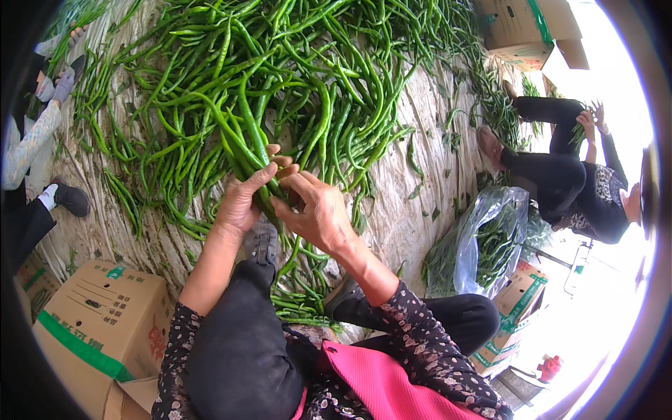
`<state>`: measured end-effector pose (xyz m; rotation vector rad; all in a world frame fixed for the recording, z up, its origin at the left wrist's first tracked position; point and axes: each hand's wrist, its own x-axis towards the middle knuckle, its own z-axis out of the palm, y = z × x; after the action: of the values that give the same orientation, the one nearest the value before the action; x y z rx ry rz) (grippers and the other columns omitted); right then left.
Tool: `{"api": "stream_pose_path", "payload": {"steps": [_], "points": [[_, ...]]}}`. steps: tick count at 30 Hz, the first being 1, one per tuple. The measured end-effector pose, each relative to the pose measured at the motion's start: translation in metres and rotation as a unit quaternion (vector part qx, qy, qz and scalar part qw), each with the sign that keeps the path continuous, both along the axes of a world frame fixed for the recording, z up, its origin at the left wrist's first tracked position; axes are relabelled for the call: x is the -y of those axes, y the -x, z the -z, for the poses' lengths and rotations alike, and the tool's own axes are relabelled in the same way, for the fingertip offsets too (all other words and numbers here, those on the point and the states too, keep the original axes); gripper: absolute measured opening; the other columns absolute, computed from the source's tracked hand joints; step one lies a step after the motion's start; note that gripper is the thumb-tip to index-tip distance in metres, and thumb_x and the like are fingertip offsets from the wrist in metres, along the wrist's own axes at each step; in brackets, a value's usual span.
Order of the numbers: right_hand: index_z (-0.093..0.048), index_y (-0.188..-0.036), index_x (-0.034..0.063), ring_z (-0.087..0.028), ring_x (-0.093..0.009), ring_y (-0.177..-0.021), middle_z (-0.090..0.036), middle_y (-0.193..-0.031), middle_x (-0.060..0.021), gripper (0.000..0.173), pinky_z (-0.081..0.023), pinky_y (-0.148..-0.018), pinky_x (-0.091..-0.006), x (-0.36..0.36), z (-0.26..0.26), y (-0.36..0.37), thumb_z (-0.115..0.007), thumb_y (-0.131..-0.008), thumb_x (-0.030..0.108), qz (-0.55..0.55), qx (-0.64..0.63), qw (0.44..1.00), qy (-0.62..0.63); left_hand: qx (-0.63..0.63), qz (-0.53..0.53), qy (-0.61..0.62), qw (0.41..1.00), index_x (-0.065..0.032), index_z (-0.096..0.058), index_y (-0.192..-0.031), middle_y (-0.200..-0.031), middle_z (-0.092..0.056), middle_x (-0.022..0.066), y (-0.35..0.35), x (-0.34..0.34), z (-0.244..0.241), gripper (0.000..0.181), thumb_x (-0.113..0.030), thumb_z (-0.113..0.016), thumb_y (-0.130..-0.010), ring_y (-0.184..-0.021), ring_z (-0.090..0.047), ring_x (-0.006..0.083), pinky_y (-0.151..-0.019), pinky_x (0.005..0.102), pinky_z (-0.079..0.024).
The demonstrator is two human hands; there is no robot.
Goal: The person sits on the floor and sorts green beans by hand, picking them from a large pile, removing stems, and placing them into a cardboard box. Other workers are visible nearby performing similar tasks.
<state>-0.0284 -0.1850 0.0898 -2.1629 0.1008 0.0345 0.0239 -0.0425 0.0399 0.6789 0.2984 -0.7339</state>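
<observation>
My left hand (242, 202) is wrapped around a small bunch of long green chili peppers (251, 134), whose tips point away from me. Its thumb lies across the front of the bunch. Close against it, my right hand (315, 210) has its thumb and fingers bent at the stem end of the same bunch; whether it pinches a pepper is hidden by the fingers. Beyond both hands spreads a large loose heap of green chili peppers (336, 100). A smaller row of peppers (304, 304) lies on the ground between my feet.
A pale ground sheet (436, 152) lies under the peppers. Cardboard boxes stand at lower left (100, 315), upper right (525, 31) and lower right (517, 310). A clear plastic bag (488, 241) holds peppers. One person (572, 168) sits at right; other people's limbs (37, 136) show at left.
</observation>
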Motion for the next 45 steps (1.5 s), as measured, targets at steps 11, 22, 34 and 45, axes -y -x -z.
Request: {"api": "stream_pose_path", "payload": {"steps": [11,22,34,45], "points": [[-0.061,-0.083,0.0015,-0.065,-0.033,-0.078,-0.065,-0.081,-0.0177,0.033,-0.053,-0.073,-0.0392,0.100,0.064,-0.116,-0.076,-0.071,0.028,0.145,-0.120,0.936,0.297,0.065,0.009,-0.039,0.997,-0.0085,-0.057,-0.093,-0.077,-0.054,0.0008,0.013,-0.025,-0.009,0.016,-0.008,-0.068,-0.081,-0.062,-0.053,0.0101,-0.070,0.0318,-0.050],[-0.065,-0.110,0.0066,-0.060,-0.022,-0.089,-0.061,-0.110,-0.0091,0.035,-0.052,-0.075,-0.0314,0.049,-0.049,-0.019,-0.068,-0.076,0.005,-0.023,0.181,0.972,0.147,0.102,0.088,-0.018,0.991,-0.0017,-0.052,-0.123,-0.114,-0.062,0.0160,-0.002,-0.022,-0.054,0.052,-0.017,-0.068,-0.076,-0.091,-0.067,0.0249,-0.077,0.0362,-0.056],[-0.059,-0.093,-0.0011,-0.064,-0.033,-0.079,-0.062,-0.088,-0.0201,0.038,-0.052,-0.068,-0.0414,0.083,0.070,-0.080,-0.075,-0.075,0.028,0.078,-0.053,0.926,0.366,0.033,0.108,0.006,0.994,0.0009,-0.052,-0.117,-0.093,-0.061,0.0092,0.024,-0.024,0.005,0.050,-0.010,-0.066,-0.070,-0.088,-0.063,0.0226,-0.088,0.0375,-0.050],[-0.057,-0.118,-0.0067,-0.066,-0.019,-0.076,-0.068,-0.092,-0.0169,0.046,-0.057,-0.067,-0.0299,0.062,-0.006,0.005,-0.067,-0.080,0.018,0.210,-0.076,0.964,-0.146,0.107,0.049,-0.015,0.993,0.0003,-0.048,-0.123,-0.093,-0.061,0.0056,0.023,-0.016,-0.008,0.051,-0.011,-0.070,-0.079,-0.086,-0.062,0.0174,-0.086,0.0384,-0.053]]}}
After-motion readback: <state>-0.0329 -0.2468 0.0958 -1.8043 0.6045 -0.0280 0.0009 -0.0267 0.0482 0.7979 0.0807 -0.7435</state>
